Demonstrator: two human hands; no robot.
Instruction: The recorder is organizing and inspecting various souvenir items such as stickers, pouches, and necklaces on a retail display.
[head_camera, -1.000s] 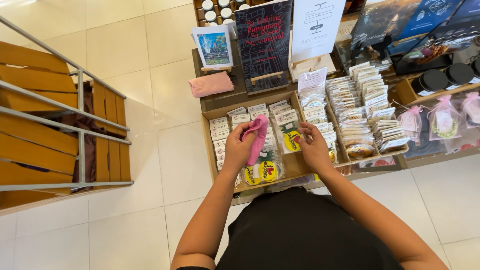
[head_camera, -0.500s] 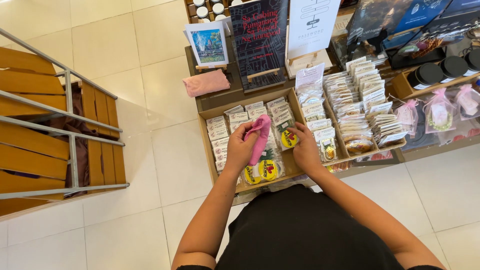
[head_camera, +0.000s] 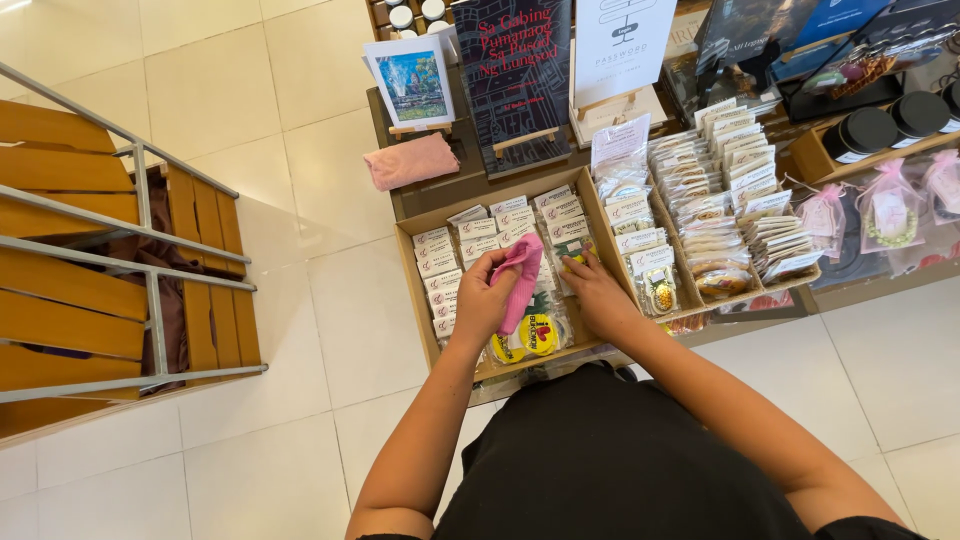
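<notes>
My left hand (head_camera: 483, 298) grips a pink cloth (head_camera: 519, 280) above a shallow wooden tray (head_camera: 412, 262) filled with rows of small white carded packets (head_camera: 445, 268). My right hand (head_camera: 598, 292) rests in the same tray, fingers down on the packets at its right side, next to the cloth. Round yellow items in clear bags (head_camera: 528, 337) lie at the tray's near edge, just below the cloth.
A second tray of bagged goods (head_camera: 720, 200) sits to the right. Behind stand a small picture on an easel (head_camera: 410, 85), a dark book (head_camera: 525, 80), a white sign (head_camera: 622, 45) and a folded pink cloth (head_camera: 411, 162). Pink gift bags (head_camera: 888, 210) at far right. A wooden bench with metal rails (head_camera: 110, 270) stands left.
Both hands stay in the tray. The right hand has shifted slightly up among the packets; the left keeps its hold on the pink cloth.
</notes>
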